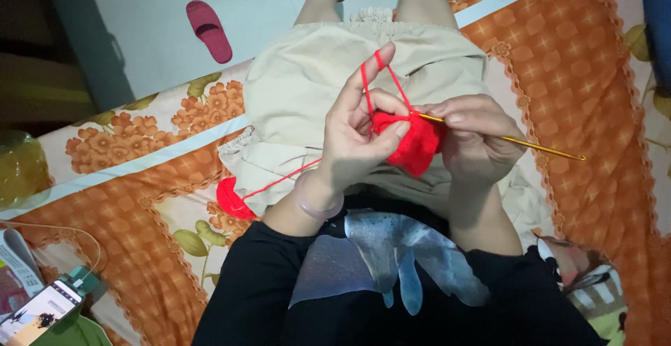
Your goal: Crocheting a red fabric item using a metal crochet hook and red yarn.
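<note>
My left hand pinches a small red crocheted piece between thumb and fingers, with the red yarn strand looped over its raised index finger. My right hand grips a gold crochet hook, whose tip goes into the red piece at its top edge; the hook's handle sticks out to the right. The yarn runs down across my lap to a red yarn ball lying beside my left thigh on the bedsheet.
I sit on a bed with an orange flowered sheet. A phone with a lit screen lies at the lower left with a cable. A pink slipper rests on the white floor. A yellow bag sits at the left edge.
</note>
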